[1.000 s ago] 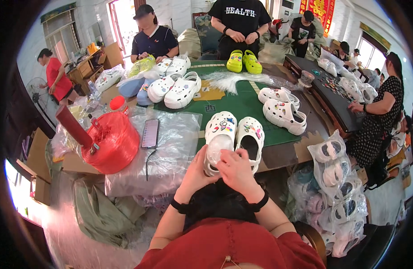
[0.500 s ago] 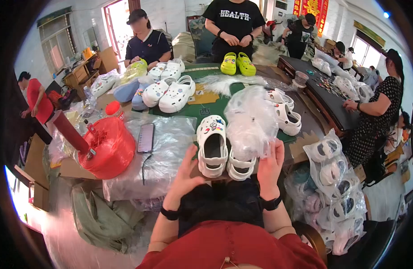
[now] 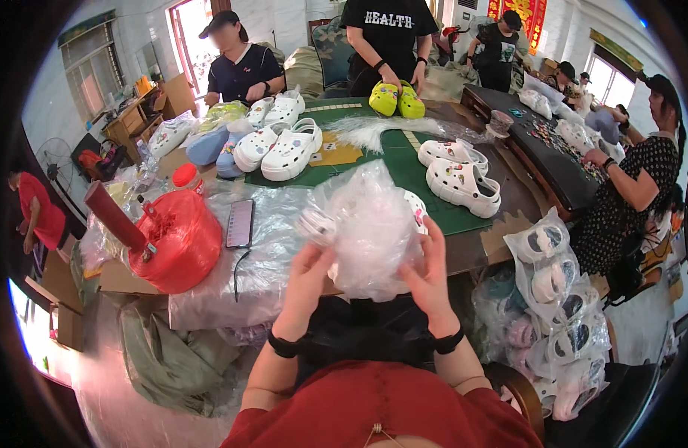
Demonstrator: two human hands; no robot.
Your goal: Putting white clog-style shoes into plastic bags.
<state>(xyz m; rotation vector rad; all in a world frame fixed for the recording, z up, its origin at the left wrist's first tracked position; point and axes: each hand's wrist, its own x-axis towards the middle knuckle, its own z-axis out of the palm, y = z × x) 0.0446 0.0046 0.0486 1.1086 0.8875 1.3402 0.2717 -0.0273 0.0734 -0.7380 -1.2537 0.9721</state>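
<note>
A crumpled clear plastic bag bunches up in front of me at the table's near edge. Under and behind it is a pair of white clogs with coloured charms, mostly hidden; only a bit shows by my right fingers. My left hand grips the bag's left side, fingers curled against the plastic. On the other side my right hand has its thumb and fingers closed on the bag. How far the clogs sit inside it I cannot tell.
More white clogs stand to the left and right. A red twine roll and a phone lie left. Bagged clogs hang at the right. Across the table a person touches lime-green clogs.
The plastic bag has shifted left, from over the right clog to over both. My left hand, open before, now grips it. The person opposite has reached down to the lime-green clogs.
</note>
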